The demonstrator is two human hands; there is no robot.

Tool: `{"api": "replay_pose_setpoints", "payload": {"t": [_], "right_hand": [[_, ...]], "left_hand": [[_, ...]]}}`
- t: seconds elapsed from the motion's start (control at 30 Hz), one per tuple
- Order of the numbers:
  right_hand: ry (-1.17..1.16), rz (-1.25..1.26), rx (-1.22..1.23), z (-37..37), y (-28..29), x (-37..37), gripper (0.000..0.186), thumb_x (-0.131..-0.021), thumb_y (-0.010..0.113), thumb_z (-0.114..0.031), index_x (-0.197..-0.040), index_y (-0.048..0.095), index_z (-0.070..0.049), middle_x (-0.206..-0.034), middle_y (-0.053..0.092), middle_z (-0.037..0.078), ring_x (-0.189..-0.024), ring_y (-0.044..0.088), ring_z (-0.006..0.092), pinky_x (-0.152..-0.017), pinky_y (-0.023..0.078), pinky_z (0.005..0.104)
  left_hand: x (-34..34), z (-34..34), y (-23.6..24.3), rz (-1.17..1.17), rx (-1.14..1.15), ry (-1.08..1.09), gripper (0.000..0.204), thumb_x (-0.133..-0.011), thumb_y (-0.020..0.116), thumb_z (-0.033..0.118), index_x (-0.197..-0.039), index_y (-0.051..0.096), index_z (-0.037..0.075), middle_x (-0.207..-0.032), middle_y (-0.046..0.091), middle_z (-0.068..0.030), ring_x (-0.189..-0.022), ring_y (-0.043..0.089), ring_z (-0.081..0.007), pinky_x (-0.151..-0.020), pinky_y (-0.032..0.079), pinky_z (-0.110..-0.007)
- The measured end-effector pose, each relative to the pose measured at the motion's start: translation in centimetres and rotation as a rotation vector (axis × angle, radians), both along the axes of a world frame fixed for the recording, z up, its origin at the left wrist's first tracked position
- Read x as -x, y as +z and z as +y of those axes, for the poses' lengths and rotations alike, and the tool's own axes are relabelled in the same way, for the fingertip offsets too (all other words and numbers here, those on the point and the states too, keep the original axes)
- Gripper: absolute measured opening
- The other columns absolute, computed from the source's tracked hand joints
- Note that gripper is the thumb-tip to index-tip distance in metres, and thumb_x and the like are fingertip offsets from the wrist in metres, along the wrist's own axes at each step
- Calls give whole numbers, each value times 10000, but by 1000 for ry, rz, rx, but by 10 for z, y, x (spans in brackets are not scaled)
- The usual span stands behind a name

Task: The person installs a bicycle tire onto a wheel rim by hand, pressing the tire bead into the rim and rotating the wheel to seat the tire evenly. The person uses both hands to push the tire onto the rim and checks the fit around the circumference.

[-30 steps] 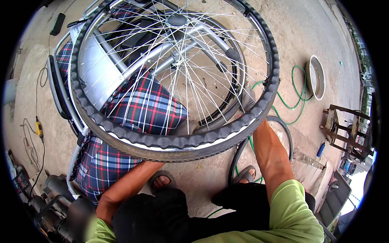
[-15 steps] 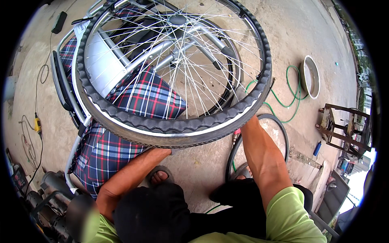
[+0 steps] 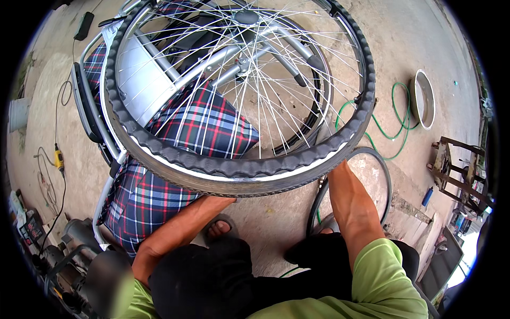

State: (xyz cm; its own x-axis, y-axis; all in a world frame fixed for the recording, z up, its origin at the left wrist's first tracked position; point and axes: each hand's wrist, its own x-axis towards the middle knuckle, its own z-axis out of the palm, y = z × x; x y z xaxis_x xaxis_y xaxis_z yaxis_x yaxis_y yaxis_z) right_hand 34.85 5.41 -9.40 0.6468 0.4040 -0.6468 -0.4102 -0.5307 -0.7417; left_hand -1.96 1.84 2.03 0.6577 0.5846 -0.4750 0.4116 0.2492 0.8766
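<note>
A folded wheelchair lies on its side before me, a large spoked wheel uppermost with a wavy black rim grip, and a second wheel beneath. Its silver frame and dark plaid cushioning show through and around the spokes. My left hand is under the near side of the tire, mostly hidden by it. My right hand reaches beneath the tire's right side, fingers out of sight. Whether either hand grips the wheel or frame, I cannot tell. A loose black tube or tire lies beside my right arm.
A green hose and steel basin lie at right, with a rusty metal stand and blue cylinder. At left are cords with a yellow device, a black adapter and dark machinery.
Compared with a second ago, the wheelchair sits higher in the picture, and both forearms have shifted slightly with it. It has also moved a little rightward in view since the middle frame.
</note>
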Motion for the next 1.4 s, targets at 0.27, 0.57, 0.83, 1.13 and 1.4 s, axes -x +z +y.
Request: {"api": "replay_pose_setpoints", "payload": {"t": [0.27, 0.57, 0.83, 1.13, 1.4], "right_hand": [[-19, 16, 2, -5, -1, 11, 653, -966, 395, -523, -1033, 680, 60, -1047, 691, 248, -1008, 651, 383, -918, 481, 448], [-45, 30, -4, -13, -17, 43, 712, -976, 369, -563, -1036, 680, 75, -1045, 691, 261, -1012, 652, 392, -918, 480, 452], [-82, 36, -38, -8, -41, 64, 764, -985, 346, -598, -1038, 680, 87, -1044, 690, 273, -1014, 653, 399, -919, 478, 456], [-45, -5, 28, -11, -90, 81, 902, -968, 282, -687, -1082, 655, 126, -1074, 665, 323, -1060, 635, 431, -932, 471, 463], [66, 70, -70, -4, -91, 94, 705, -979, 316, -545, -1151, 627, 65, -1140, 655, 249, -1071, 630, 366, -935, 491, 438]], "left_hand": [[-8, 4, -7, -19, 17, 11, 544, -912, 642, 323, -1341, 566, -2, -1323, 598, -192, -1210, 571, -273, -1057, 438, -383], [-11, 3, -10, -36, 37, 7, 568, -895, 669, 322, -1345, 561, -8, -1329, 592, -201, -1220, 564, -277, -1063, 429, -389], [-12, 9, -19, -19, 76, 7, 590, -880, 692, 321, -1347, 557, -13, -1334, 586, -210, -1230, 557, -280, -1068, 422, -394], [-50, 30, 25, 157, -38, -85, 657, -835, 716, 354, -1340, 552, -33, -1293, 597, -254, -1210, 574, -337, -1068, 416, -408], [-45, 33, 32, 225, -212, -59, 698, -839, 715, 457, -1311, 572, -37, -1279, 595, -266, -1201, 576, -368, -1060, 412, -430]]}}
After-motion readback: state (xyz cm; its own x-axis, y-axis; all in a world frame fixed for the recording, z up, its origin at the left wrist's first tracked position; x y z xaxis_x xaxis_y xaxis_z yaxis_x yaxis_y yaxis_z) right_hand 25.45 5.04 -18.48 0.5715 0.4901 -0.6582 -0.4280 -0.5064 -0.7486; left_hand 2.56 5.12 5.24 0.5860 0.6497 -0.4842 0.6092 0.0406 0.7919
